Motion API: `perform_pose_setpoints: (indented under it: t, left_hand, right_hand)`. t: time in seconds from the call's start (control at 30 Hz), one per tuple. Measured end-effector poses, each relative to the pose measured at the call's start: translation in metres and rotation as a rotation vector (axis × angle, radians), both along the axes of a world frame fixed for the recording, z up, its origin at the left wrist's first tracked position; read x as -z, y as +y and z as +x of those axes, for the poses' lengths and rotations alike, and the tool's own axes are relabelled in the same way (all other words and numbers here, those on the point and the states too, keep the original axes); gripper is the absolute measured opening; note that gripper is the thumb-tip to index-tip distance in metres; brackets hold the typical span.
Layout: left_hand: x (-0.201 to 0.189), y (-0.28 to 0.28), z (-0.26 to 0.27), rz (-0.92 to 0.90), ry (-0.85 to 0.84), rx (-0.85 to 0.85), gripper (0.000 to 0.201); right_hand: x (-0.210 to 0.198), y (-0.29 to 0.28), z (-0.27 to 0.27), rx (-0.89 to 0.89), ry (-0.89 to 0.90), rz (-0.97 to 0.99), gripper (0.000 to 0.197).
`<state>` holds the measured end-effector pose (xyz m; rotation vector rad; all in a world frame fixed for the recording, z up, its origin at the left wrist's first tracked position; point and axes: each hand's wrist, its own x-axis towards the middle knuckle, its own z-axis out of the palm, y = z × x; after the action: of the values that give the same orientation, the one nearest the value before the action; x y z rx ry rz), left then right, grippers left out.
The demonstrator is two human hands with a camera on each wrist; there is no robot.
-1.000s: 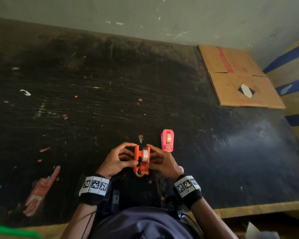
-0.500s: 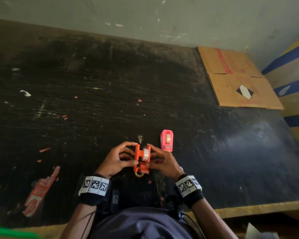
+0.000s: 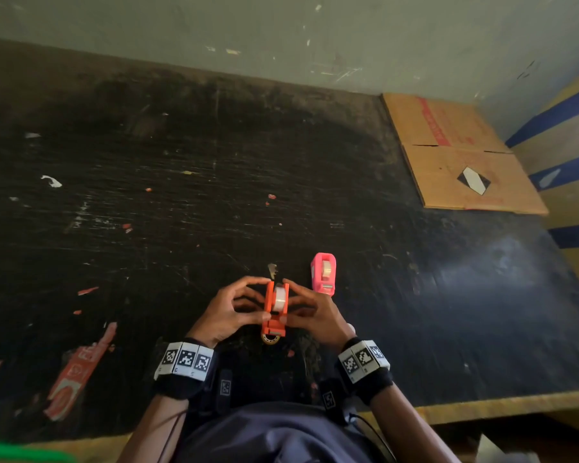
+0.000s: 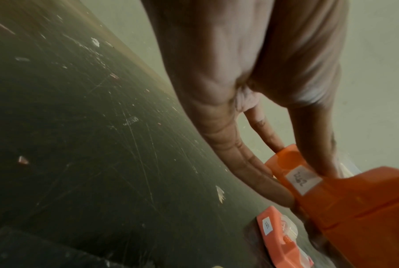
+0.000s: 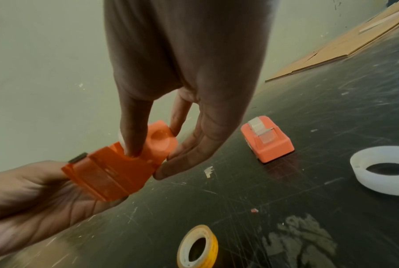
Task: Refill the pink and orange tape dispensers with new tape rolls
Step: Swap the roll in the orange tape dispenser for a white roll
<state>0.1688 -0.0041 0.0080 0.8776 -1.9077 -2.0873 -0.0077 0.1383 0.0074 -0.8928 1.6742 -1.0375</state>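
Observation:
I hold the orange dispenser just above the black table, near its front edge. A white tape roll sits between its two side walls. My left hand pinches the left side wall and my right hand pinches the right one. The pink dispenser stands on the table just right of my hands, with a roll inside. A yellow-edged tape roll lies under the orange dispenser.
A flat cardboard sheet lies at the back right. A red wrapper lies at the front left, with paper scraps scattered around. A white ring rests by my right wrist. A grey wall bounds the table's far side.

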Motion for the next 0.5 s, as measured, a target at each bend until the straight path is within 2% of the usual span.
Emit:
perform_pose_setpoints:
  t: [0.37, 0.5]
  left_hand:
    - [-0.004, -0.005, 0.002, 0.059, 0.078, -0.023, 0.063]
    - [-0.008, -0.008, -0.001, 0.066, 0.085, 0.003, 0.058]
  right_hand:
    - [-0.019, 0.000, -0.002, -0.017, -0.017, 0.017, 0.074]
    - [-0.026, 0.000, -0.004, -0.021, -0.007, 0.016, 0.065]
